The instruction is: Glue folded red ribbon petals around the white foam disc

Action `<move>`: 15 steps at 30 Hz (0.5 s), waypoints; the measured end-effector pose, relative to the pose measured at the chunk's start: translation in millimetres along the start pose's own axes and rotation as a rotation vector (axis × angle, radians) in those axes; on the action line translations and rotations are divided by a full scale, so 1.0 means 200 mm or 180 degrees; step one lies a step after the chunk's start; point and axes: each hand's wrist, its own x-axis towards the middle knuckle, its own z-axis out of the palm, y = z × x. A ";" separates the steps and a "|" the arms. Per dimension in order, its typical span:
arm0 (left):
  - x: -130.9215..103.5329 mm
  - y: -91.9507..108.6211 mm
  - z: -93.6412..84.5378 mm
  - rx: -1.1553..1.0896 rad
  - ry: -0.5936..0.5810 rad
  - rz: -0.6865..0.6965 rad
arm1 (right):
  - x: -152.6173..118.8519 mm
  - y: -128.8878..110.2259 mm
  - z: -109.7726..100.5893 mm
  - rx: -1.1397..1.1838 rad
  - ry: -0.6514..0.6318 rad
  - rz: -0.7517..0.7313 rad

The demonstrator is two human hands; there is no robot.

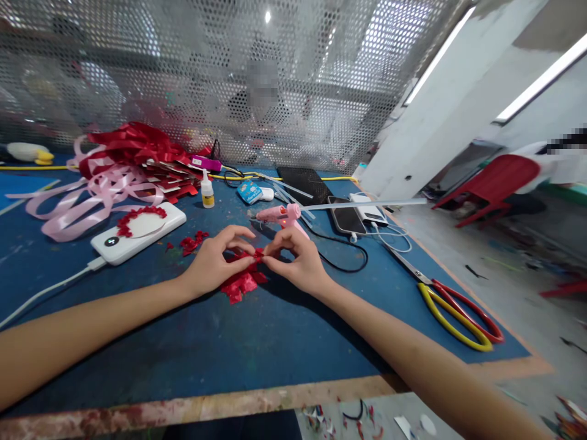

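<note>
Between their fingertips, my left hand (219,260) and my right hand (296,256) pinch a small piece of red ribbon (258,253). Both hands are closed, thumbs against forefingers, over the middle of the blue table. Right below them lies a small heap of red ribbon pieces (241,284). A few more red scraps (193,242) sit just left of my left hand. Behind my right hand rests a pink glue gun (287,215) with a long clear glue stick in its back. To the left, a ring edged with red ribbon (142,221) lies on a white power bank (172,217).
Red and pink ribbons (132,146) are heaped at the back left, near a small glue bottle (207,190). A phone (347,215) with cables lies at the right, and large scissors (452,311) lie along the right edge. Perforated metal mesh (206,79) closes the back.
</note>
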 end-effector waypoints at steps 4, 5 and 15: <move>0.00 -0.01 0.00 0.0044 0.0043 0.0057 | 0.00 0.00 0.00 -0.0133 -0.0013 -0.0016; 0.00 -0.01 0.00 0.0048 0.0048 0.0079 | 0.00 0.00 0.00 -0.0158 -0.0029 -0.0040; -0.01 0.00 0.00 0.0224 0.0053 0.0151 | -0.01 -0.01 0.00 -0.0486 -0.0120 -0.0331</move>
